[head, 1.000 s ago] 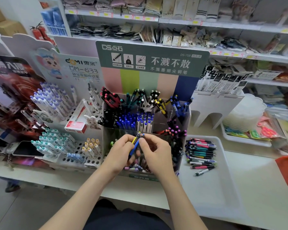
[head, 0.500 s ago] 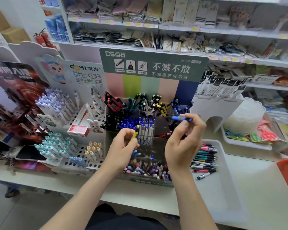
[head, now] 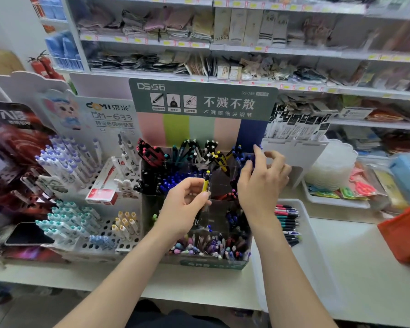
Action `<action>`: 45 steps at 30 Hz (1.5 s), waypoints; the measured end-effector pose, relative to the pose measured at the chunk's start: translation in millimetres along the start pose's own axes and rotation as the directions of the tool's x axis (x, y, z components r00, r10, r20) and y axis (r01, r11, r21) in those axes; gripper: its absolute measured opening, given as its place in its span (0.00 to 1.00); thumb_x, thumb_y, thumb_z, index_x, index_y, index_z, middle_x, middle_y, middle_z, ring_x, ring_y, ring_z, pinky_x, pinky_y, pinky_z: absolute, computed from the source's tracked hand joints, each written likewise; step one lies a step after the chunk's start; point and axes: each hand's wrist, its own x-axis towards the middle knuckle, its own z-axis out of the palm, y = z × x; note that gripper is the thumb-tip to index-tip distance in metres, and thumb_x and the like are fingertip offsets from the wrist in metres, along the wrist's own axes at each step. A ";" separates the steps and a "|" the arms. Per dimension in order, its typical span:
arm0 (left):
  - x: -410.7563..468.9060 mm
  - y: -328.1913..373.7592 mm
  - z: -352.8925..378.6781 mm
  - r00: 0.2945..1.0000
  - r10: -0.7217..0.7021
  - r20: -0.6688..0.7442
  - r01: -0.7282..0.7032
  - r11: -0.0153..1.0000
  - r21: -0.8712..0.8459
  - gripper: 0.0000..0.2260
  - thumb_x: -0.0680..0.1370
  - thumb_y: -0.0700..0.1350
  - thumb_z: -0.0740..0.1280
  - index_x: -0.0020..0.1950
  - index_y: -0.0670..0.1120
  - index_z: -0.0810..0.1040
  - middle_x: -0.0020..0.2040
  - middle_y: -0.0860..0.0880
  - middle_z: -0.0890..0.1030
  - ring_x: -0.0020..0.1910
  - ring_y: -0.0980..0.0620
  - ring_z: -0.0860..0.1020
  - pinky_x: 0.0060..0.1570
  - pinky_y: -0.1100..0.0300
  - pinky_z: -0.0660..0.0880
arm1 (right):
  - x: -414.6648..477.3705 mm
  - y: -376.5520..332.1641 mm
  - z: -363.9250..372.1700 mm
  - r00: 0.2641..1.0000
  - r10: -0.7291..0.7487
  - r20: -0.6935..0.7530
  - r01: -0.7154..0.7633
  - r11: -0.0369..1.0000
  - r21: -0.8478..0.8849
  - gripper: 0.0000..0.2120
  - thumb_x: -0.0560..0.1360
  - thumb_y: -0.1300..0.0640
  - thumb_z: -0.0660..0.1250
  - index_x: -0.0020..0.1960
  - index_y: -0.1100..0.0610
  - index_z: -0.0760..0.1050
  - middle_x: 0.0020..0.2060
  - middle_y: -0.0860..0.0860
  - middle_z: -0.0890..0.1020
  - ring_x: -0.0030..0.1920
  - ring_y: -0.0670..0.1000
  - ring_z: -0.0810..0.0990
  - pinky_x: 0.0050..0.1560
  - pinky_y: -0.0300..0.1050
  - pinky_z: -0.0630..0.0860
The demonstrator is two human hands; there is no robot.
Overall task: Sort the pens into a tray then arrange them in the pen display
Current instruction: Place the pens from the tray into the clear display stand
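Observation:
The clear tiered pen display (head: 213, 263) stands in front of me under a green sign, its compartments full of pens sorted by colour. My left hand (head: 185, 207) hovers over the middle tier and pinches a yellow pen (head: 207, 183) upright. My right hand (head: 263, 181) reaches to the back right compartment, where thumb and forefinger hold a blue pen (head: 251, 160) among the other blue pens. A white tray (head: 317, 268) lies right of the display, with a row of pink, teal and dark pens (head: 287, 222) at its far end.
A white perforated stand (head: 92, 242) with purple-capped, teal and yellow pens sits to the left, with a red box (head: 103, 191) on it. A phone (head: 26, 235) lies at the far left. Stacked clear containers (head: 329, 169) and a red object (head: 405, 233) are to the right. Stocked shelves rise behind.
My hands have parted. The right hand carried the blue pen up to the back right compartment. The left hand rose with the yellow pen over the middle tier.

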 end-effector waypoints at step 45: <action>-25.9 -61.5 68.6 0.851 0.027 0.524 -0.311 0.830 0.463 0.07 0.81 0.43 0.65 0.53 0.56 0.79 0.47 0.60 0.80 0.45 0.61 0.77 0.48 0.58 0.76 | -106.1 143.8 -31.4 0.801 0.235 0.551 -0.010 0.925 -0.380 0.13 0.76 0.63 0.65 0.57 0.52 0.82 0.52 0.51 0.84 0.55 0.58 0.81 0.53 0.53 0.76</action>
